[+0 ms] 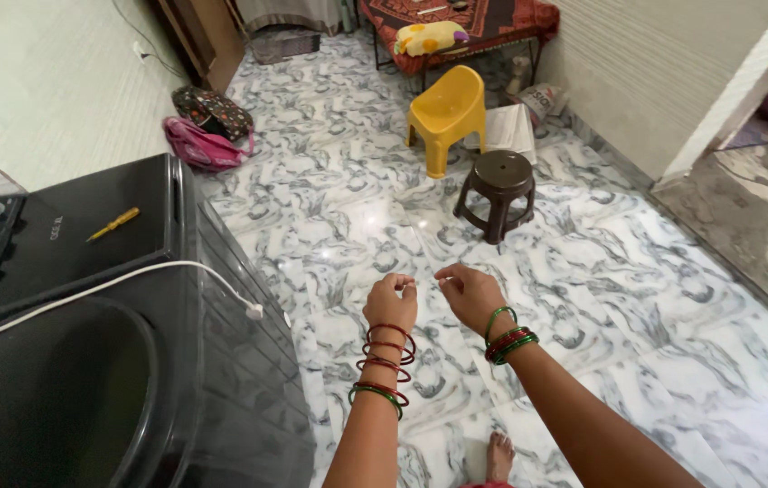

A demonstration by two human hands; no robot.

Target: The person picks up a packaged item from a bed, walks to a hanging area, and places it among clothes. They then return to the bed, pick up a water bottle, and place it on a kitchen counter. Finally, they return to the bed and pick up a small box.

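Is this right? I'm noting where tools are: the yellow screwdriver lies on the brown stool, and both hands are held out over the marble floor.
Not quite. The head view shows the screwdriver lying on the lid of the black washing machine, not on the stool, whose seat is bare. The rest stands: the left hand and right hand are held out over the marble floor.

We cannot identify the tiny item pinched between left hand [391, 303] and right hand [470, 294]. The black washing machine [85, 361] is cut off at lower left.
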